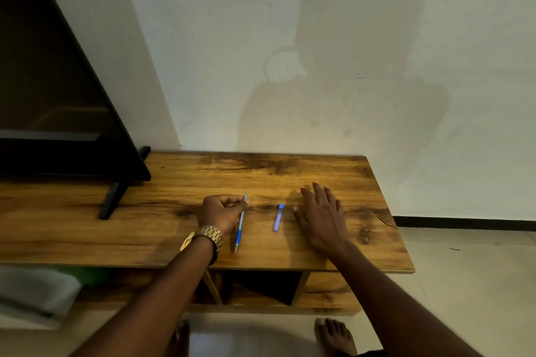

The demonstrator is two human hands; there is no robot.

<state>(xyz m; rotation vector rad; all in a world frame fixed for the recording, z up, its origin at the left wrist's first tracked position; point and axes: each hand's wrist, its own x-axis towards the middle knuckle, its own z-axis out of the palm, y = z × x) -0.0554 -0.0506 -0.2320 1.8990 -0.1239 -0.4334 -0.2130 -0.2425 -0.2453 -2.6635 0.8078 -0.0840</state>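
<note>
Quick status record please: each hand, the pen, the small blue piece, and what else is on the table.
left hand: grip pinches the pen near its upper end
right hand: open, fingers spread, flat on the table, holding nothing
pen: blue, tip toward the person, lower end on the table
blue cap: lies between the hands, touched by neither
table: wooden, against the wall
TV: stands at the table's left

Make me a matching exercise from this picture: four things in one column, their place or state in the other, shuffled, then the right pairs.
Things:
1. pen
2. pen cap
3. right hand
4. television

Places or states:
A. stands on the table's left part
B. lies alone between the two hands
C. pinched at its upper end by the left hand
D. flat, fingers spread on the wood

Pairs: 1-C, 2-B, 3-D, 4-A
</note>
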